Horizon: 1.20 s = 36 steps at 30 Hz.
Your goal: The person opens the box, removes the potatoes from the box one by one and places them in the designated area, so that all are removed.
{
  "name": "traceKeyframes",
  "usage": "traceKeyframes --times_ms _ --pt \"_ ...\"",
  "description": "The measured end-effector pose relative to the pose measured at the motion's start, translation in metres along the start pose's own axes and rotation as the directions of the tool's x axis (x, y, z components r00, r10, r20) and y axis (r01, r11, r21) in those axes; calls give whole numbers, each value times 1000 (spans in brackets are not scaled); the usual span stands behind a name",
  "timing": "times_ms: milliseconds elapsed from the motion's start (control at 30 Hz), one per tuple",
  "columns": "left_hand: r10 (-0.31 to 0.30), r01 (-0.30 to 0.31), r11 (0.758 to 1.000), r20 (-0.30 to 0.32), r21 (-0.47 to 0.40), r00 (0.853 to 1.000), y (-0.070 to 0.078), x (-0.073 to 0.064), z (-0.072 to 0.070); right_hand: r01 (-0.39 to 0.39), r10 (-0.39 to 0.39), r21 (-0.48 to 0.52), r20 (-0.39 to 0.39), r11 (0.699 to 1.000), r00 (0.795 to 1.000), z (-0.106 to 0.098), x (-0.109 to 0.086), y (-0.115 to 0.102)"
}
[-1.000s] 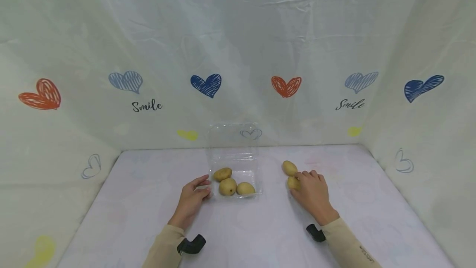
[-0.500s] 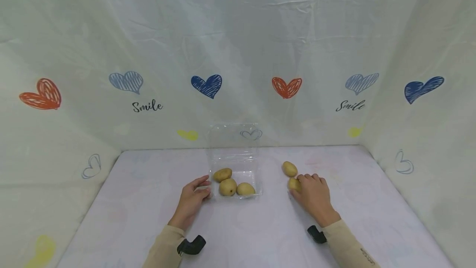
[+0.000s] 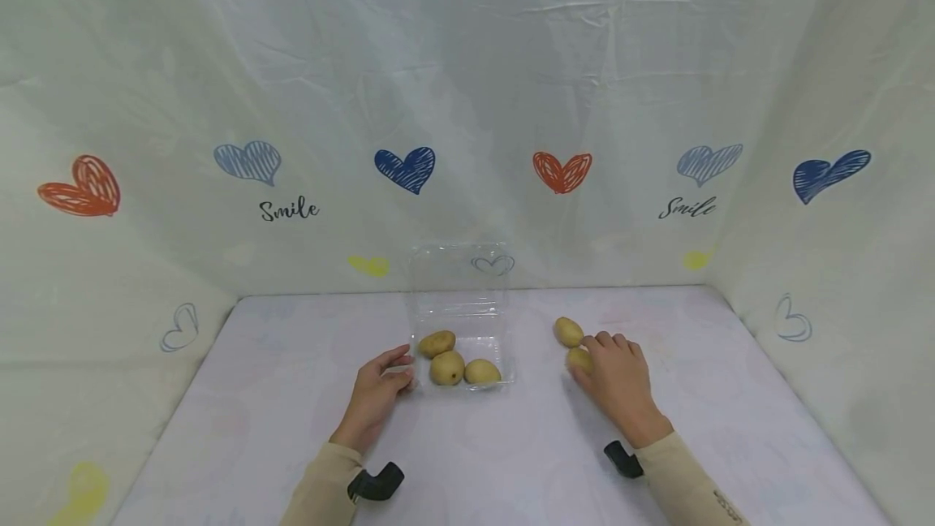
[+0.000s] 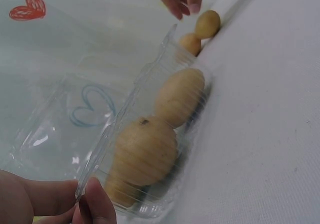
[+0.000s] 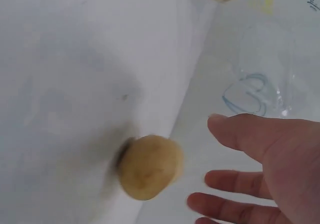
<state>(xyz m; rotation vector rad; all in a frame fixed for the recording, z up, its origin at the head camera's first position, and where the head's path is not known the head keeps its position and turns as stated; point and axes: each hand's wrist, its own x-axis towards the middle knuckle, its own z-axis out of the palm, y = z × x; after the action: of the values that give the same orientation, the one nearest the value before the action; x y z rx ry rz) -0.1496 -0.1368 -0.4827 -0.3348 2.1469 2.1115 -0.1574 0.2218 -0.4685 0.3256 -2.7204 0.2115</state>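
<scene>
A clear plastic clamshell box stands with its lid raised at the back. Inside lie three potatoes, one at the back left, one in front of it and one at the front right. My left hand pinches the box's left rim between thumb and finger. To the right, my right hand hovers over a potato, fingers spread and apart from it in the right wrist view. Just behind that one lies another potato.
The white tabletop meets a pale hanging sheet printed with hearts along the back and both sides. Black wrist mounts stick out from both sleeves.
My right hand and the nearer loose potato have shifted very slightly to the right. The left hand and the box have stayed where they were.
</scene>
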Motion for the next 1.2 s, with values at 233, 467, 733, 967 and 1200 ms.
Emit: traceKeyframes --times_ms 233,467,733,967,1200 --pt "5 -5 1000 2 0 1000 1 -1 0 215 -213 29 -55 976 975 -7 16 -22" --pt "1 -1 1000 2 0 1000 1 0 0 398 -400 91 7 913 917 -2 35 -50" --pt "3 -3 1000 3 -3 1000 1 -1 0 543 -556 132 94 829 826 9 51 -70" --pt "11 -11 1000 3 -14 1000 1 -2 1 617 -630 127 174 777 757 10 64 -80" --pt "13 -13 1000 2 -8 1000 1 -3 1 643 -667 184 263 744 697 9 75 -86"
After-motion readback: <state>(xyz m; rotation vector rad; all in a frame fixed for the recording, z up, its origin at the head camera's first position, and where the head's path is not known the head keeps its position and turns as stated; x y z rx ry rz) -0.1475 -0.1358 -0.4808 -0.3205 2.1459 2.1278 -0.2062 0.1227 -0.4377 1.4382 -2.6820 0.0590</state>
